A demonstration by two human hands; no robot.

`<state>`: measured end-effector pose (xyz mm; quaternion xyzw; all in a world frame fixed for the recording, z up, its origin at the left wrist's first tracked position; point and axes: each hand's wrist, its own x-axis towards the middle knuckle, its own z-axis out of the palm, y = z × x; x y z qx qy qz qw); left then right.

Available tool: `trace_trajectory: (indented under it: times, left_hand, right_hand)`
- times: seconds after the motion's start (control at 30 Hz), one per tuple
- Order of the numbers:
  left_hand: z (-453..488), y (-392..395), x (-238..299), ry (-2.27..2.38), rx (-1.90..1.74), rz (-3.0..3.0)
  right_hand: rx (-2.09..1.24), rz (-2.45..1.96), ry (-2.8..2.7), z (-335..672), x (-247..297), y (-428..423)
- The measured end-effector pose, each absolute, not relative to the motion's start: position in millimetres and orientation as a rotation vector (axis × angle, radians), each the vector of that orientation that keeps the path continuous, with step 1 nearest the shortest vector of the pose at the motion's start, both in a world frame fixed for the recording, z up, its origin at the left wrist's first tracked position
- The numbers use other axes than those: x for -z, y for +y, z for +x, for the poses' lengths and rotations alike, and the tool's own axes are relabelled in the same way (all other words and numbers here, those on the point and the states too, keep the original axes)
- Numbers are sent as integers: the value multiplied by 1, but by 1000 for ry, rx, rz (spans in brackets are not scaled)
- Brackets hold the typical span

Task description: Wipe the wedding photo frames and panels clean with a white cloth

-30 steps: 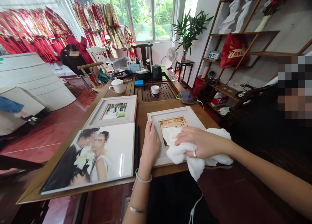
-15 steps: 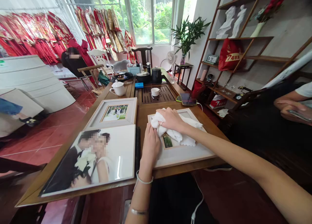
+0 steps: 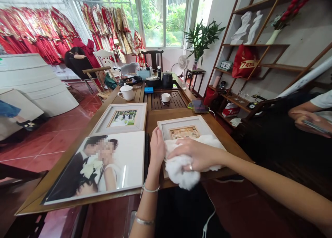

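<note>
A white-framed picture (image 3: 181, 124) lies flat on the wooden table (image 3: 153, 117) in front of me. My right hand (image 3: 193, 155) presses a bunched white cloth (image 3: 178, 169) onto the frame's near part, fingers closed over the cloth. My left hand (image 3: 157, 150) rests flat on the frame's left edge, fingers stretched out. To the left lie a large wedding photo (image 3: 101, 163) and, beyond it, a second framed picture (image 3: 121, 117).
Farther along the table stand a white teapot (image 3: 126, 92), a small cup (image 3: 165, 97), a black kettle (image 3: 167, 78) and a phone (image 3: 199, 106). Another person's hands (image 3: 306, 119) hold a phone at the right. Shelves line the right wall; red garments hang at the back left.
My right hand has pulled the cloth from the frame's far left corner down to its near edge. The left hand has stayed on the frame's left side.
</note>
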<state>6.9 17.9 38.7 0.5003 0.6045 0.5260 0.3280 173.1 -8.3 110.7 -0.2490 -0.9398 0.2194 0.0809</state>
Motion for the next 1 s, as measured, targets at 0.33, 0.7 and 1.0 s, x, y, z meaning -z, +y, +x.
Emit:
trace_trajectory:
  times: [0.33,0.7,1.0]
  left_hand:
    - [17,-11,-52,2067,-730,1593]
    - [-7,1,-56,1809,-1163,1499]
    - [-74,-5,-128,1693,-1337,1258]
  right_hand:
    - [-483,-1477,-1709,326,-95,-13]
    - [-476,-1601,-1778,344,-60,-10]
    - [-359,-1616,-2223,316,-52,-5]
